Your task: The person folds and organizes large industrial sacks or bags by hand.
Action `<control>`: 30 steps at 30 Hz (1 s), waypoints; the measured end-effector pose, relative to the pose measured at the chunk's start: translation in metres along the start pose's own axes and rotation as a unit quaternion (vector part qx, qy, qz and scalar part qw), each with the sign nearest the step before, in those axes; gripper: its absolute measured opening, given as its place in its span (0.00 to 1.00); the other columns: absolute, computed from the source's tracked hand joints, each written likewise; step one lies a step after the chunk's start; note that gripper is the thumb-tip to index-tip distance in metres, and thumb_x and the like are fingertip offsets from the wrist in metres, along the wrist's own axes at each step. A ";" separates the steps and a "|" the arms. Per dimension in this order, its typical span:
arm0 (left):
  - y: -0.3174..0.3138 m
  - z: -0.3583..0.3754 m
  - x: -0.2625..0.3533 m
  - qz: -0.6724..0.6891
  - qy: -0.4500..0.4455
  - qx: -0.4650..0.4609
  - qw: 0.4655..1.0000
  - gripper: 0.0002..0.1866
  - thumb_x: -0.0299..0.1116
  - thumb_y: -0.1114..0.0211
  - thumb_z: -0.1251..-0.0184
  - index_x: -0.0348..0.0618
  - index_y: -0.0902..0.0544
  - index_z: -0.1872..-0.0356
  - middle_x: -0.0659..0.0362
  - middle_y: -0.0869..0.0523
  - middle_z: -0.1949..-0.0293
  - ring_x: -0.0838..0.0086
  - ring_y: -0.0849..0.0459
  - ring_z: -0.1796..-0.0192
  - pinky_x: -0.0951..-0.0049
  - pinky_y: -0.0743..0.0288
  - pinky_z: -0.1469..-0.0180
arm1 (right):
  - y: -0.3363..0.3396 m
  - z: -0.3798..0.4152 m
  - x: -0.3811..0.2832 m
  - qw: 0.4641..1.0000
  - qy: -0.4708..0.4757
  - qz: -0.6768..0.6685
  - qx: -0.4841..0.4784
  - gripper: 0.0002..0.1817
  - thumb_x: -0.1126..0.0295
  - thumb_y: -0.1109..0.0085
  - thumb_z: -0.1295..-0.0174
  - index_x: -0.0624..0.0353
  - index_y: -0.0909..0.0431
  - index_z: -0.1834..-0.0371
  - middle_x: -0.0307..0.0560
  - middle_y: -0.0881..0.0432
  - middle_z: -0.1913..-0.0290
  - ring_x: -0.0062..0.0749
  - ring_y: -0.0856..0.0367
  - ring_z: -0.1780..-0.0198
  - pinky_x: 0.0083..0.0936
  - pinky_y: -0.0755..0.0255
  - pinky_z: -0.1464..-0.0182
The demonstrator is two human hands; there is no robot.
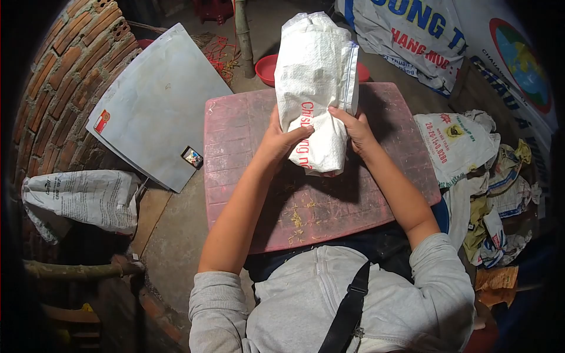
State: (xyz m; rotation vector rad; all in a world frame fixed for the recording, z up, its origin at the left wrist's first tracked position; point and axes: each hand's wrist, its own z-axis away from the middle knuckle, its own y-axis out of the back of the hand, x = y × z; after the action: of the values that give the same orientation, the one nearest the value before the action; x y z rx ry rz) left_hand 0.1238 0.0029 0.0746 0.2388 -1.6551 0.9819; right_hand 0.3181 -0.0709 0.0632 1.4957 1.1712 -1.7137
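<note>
A folded white woven sack [312, 76] with red lettering is held up over the pink plastic table [376, 194]. My left hand [283, 136] grips its lower left side, thumb lying across the front. On the lower right side my right hand [355, 130] holds it too, with the thumb pressed on the front. The fingers of both hands are largely hidden behind the sack. Small yellowish bits [297, 220] lie scattered on the table's near half.
A large grey panel [159, 88] leans at the left, with a phone [192, 157] at its lower corner. Another white sack [82, 197] lies below it. Several sacks [456, 141] are piled at the right. Red basins [266, 69] stand behind the table, near a bamboo pole [243, 38].
</note>
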 end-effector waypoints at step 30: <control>0.028 0.006 0.030 0.075 0.109 0.034 0.991 0.31 0.32 0.27 0.44 0.32 0.27 0.39 0.48 0.14 0.53 0.65 0.11 0.56 0.63 0.15 0.51 | 0.015 -0.002 0.001 0.953 -0.094 -0.161 -0.239 0.30 0.53 0.46 0.29 0.60 0.36 0.31 0.48 0.25 0.37 0.34 0.24 0.38 0.38 0.28 0.34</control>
State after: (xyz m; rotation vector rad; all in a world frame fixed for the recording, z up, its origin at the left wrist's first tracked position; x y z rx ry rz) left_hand 0.0921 0.0266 0.0875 0.0500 -1.4569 1.1364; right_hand 0.3313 -0.0761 0.0591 0.8663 1.6457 -1.5726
